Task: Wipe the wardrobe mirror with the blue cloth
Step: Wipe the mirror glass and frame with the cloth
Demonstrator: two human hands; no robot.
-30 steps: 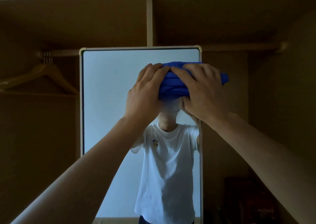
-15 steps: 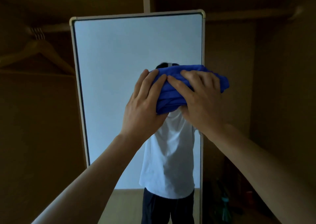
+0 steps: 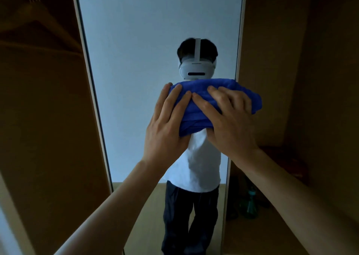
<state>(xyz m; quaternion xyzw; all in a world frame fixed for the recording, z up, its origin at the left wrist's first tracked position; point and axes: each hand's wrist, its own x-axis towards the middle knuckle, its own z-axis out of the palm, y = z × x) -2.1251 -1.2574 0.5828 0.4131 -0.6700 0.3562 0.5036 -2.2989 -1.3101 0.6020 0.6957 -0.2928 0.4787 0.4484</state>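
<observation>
The tall wardrobe mirror (image 3: pixel 136 41) with a pale frame fills the middle of the view. A bunched blue cloth (image 3: pixel 196 91) is pressed flat against the glass near the mirror's right edge, about halfway up. My left hand (image 3: pixel 167 122) lies on the cloth's left side with fingers spread over it. My right hand (image 3: pixel 229 122) covers its right side, fingertips close to those of the left. The cloth's right end sticks out past the mirror frame. The mirror reflects a person in a white shirt and dark trousers.
Brown wardrobe panels (image 3: pixel 48 118) flank the mirror on both sides. A wooden hanger (image 3: pixel 38 27) hangs blurred at upper left. A dark green bottle (image 3: pixel 250 204) and dim objects stand on the wardrobe floor at lower right.
Both hands have slid the cloth down the glass from near the mirror's top edge to its middle. The view has tilted down; the mirror's top is out of frame.
</observation>
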